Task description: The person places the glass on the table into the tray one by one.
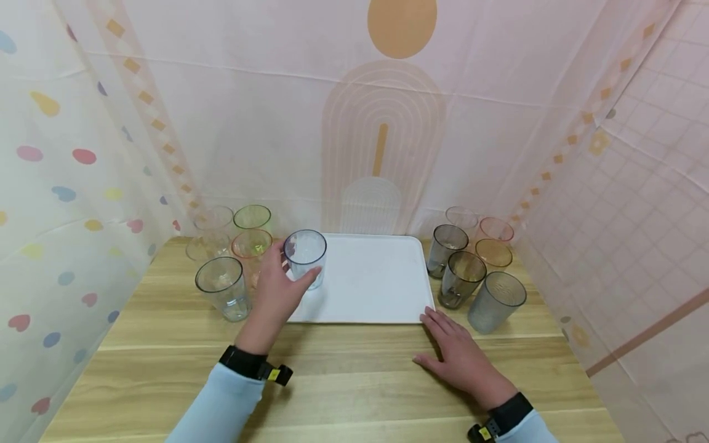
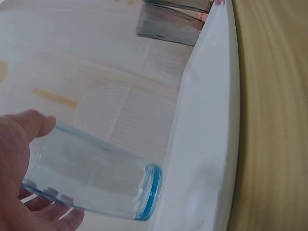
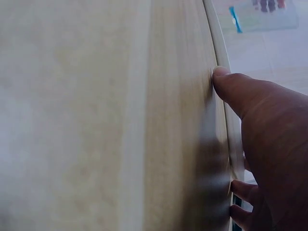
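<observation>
Step in hand: you set the clear blue-tinted cup (image 1: 305, 257) on the white tray (image 1: 376, 289); lower it straight, so that the base meets the tray flat, and release only when it stands.
Left hand: your left hand (image 1: 275, 294) is curled around the cup, thumb on one side and fingers on the other.
Right hand: your right hand (image 1: 460, 357) lies flat with straight fingers on the table (image 1: 343, 381), fingertips touching the tray's near right corner; keep it there to steady the tray.
Cup position: upright, at the tray's left edge, just beside the left group of cups (image 1: 227, 258).
</observation>
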Available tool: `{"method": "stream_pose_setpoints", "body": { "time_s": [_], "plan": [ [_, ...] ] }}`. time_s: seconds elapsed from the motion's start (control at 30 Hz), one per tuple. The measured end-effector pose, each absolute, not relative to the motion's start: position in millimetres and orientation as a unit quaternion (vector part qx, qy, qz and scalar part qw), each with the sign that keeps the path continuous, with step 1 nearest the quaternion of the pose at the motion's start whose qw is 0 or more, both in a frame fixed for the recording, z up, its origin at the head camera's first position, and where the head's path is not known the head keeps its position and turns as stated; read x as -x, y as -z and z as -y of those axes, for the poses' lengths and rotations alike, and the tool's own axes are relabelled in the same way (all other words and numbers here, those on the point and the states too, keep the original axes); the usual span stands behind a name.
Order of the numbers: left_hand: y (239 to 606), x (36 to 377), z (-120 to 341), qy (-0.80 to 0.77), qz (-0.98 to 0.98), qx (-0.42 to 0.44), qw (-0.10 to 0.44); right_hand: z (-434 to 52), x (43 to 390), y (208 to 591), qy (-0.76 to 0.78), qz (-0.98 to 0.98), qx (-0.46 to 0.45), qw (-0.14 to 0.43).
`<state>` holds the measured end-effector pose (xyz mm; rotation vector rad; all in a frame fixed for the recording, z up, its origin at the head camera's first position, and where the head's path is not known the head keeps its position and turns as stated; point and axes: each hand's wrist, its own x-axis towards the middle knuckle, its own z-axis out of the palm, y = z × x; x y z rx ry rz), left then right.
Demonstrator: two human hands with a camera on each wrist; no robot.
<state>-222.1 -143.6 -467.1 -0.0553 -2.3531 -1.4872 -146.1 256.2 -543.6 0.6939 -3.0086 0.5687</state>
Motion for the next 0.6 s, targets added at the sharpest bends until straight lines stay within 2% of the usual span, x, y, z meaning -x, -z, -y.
{"method": "stream_pose_setpoints", "body": {
  "time_s": [0.27,0.6],
  "plan": [
    [471.6,264.6,137.3,0.515,0.835,-0.020,0.195,-254.2,146.3,541.4,-0.185,0.957,-0.223,-0.003],
    [468.7,311.0,131.2,0.526,0.829,-0.030,0.185,-256.0,145.4,542.4,-0.185,0.957,-0.222,0.002]
  ]
}}
